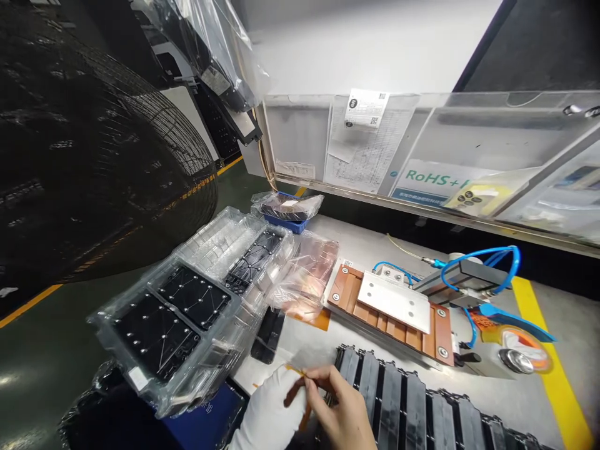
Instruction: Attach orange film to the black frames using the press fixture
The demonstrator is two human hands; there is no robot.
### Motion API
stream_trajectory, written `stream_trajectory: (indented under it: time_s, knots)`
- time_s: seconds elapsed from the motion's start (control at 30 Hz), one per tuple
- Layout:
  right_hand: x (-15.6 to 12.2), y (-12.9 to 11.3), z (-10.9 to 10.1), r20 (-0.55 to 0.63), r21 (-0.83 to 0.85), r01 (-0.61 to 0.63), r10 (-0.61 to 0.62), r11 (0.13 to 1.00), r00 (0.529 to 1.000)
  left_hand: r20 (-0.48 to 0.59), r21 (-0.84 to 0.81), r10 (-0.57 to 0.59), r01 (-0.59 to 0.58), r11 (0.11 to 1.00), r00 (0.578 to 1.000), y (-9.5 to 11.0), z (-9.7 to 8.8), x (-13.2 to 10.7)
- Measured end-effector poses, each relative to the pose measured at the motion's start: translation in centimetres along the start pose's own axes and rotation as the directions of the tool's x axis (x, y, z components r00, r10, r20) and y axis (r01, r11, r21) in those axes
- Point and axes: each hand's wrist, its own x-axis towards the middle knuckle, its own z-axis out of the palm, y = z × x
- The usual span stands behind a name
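My left hand (269, 415), in a white glove, is closed around a small brownish piece at the bottom middle of the head view. My bare right hand (340, 406) pinches a thin orange strip (294, 369) at its fingertips, right against the gloved hand. Both hands hover over the near end of a row of black plates (422, 400) standing on edge. A black flat part (268, 334) lies on the table just beyond the hands.
Clear plastic trays (187, 306) holding black panels sit at the left. A brown and white fixture (394, 309) with blue hoses stands behind the black plates. An orange tape dispenser (520, 347) is at the right. A large black fan (94, 156) fills the left.
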Motion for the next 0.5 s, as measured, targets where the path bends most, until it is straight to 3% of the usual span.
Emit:
stream_trajectory:
  time_s: [0.13,0.23,0.5]
  knots:
    - [-0.1,0.0,-0.6,0.077,0.241,-0.180,0.166,0.954,0.983,-0.014,-0.007,0.037,-0.037,0.999,0.999,0.2,0.1,0.0]
    - [-0.3,-0.5,-0.9,0.070,0.355,-0.243,0.233,0.903,0.970,-0.001,-0.021,0.091,-0.091,0.996,0.996,0.4,0.2,-0.1]
    - [-0.7,-0.6,-1.3,0.014,0.350,-0.248,0.260,0.903,0.965,0.082,0.044,0.042,-0.045,0.998,0.996,0.6,1.2,-0.4]
